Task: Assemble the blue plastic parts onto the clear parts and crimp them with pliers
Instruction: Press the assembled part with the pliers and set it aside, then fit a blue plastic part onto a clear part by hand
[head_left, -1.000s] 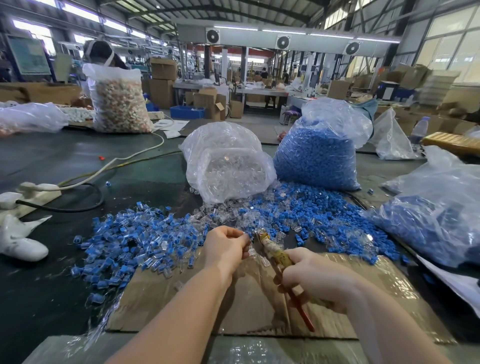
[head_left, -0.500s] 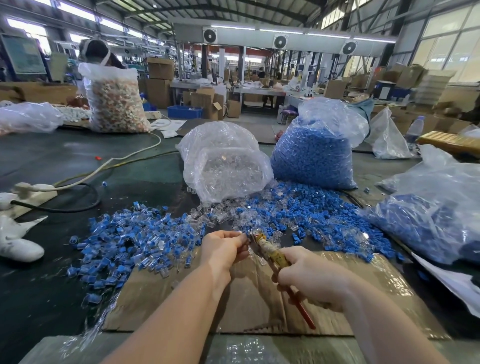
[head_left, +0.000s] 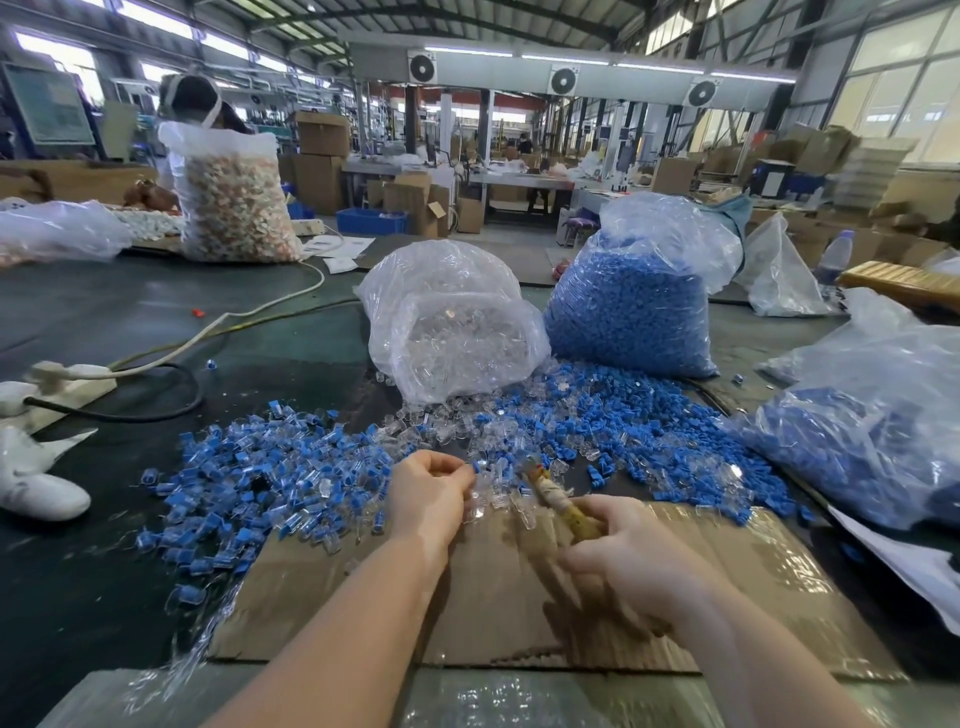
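The bench (head_left: 130, 312) carried the stock within reach, which looked deliberate; a bag of blue parts (head_left: 628, 312) stood right of centre beside a bag of clear parts (head_left: 457, 338), both spilling loose pieces (head_left: 519, 431) toward the cardboard sheet (head_left: 753, 587) at lower centre; the right hand (head_left: 631, 564) gripped the pliers (head_left: 558, 501), nose aimed up-left; the left hand (head_left: 428, 493), fingers curled, seemingly pinched a small piece just beside that nose, though I could not tell which.
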